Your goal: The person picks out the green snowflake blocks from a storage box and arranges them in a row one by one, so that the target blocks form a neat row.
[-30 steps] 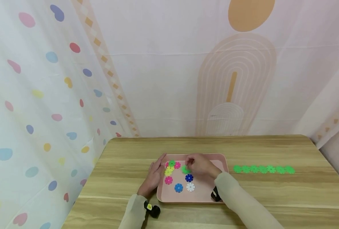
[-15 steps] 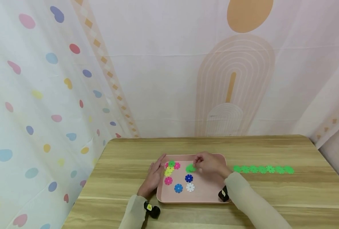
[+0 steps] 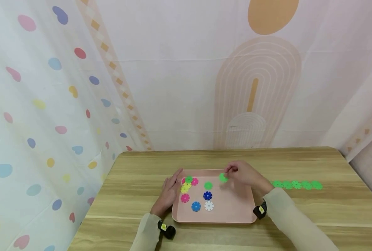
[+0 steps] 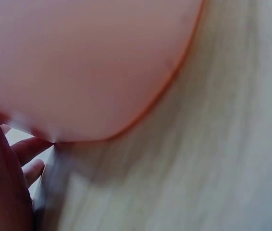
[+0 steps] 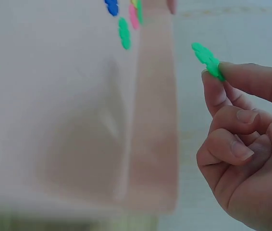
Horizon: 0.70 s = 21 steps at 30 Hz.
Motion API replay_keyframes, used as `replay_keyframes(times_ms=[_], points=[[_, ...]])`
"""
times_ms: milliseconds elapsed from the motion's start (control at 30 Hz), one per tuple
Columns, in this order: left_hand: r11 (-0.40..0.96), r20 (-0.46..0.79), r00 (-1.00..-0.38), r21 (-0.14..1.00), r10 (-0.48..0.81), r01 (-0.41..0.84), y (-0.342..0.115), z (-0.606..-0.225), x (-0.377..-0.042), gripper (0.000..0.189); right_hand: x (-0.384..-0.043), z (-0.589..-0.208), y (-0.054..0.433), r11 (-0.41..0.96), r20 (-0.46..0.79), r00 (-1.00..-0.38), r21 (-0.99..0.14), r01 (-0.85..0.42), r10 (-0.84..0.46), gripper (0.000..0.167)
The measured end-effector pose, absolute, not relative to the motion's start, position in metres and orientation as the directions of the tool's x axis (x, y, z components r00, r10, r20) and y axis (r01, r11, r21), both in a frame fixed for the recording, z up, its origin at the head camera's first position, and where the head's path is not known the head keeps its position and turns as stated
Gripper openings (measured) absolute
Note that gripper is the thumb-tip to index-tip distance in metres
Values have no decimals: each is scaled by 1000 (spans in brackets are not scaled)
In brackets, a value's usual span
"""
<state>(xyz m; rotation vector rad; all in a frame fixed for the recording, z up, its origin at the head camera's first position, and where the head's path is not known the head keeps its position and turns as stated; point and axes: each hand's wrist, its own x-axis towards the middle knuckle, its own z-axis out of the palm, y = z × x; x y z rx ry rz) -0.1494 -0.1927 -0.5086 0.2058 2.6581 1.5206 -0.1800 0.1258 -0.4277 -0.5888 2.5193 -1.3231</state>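
Observation:
My right hand (image 3: 245, 173) pinches a green snowflake disc (image 3: 223, 178) by its edge between thumb and forefinger, above the back right part of the pink tray (image 3: 227, 212). In the right wrist view this green disc (image 5: 206, 58) appears tilted, the other fingers curled below it. My left hand (image 3: 168, 196) rests along the tray's left rim with its fingers fairly straight. Inside the tray lie another green disc (image 3: 208, 185), a dark blue disc (image 3: 207, 195), a light blue disc (image 3: 196, 206) and a white disc (image 3: 209, 205).
Yellow discs (image 3: 185, 187) overlap pink and green ones at the tray's left, with a single pink disc (image 3: 185, 198) nearer me. A row of green discs (image 3: 296, 184) lies on the wooden table (image 3: 314, 212) to the right, its left end behind my right arm. A curtain (image 3: 179, 87) hangs behind.
My right hand has lifted a green disc and moved right and back with it, uncovering another green disc in the tray. My left hand has stayed at the tray's left side.

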Motion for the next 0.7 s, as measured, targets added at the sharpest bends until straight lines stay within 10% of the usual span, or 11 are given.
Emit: replay_keyframes(times_ms=[700], points=[[518,-16,-990,853,139,59,-197,-508,-147,50,-150,-413,282,607,-89,-977,-794,-46,-191,33]])
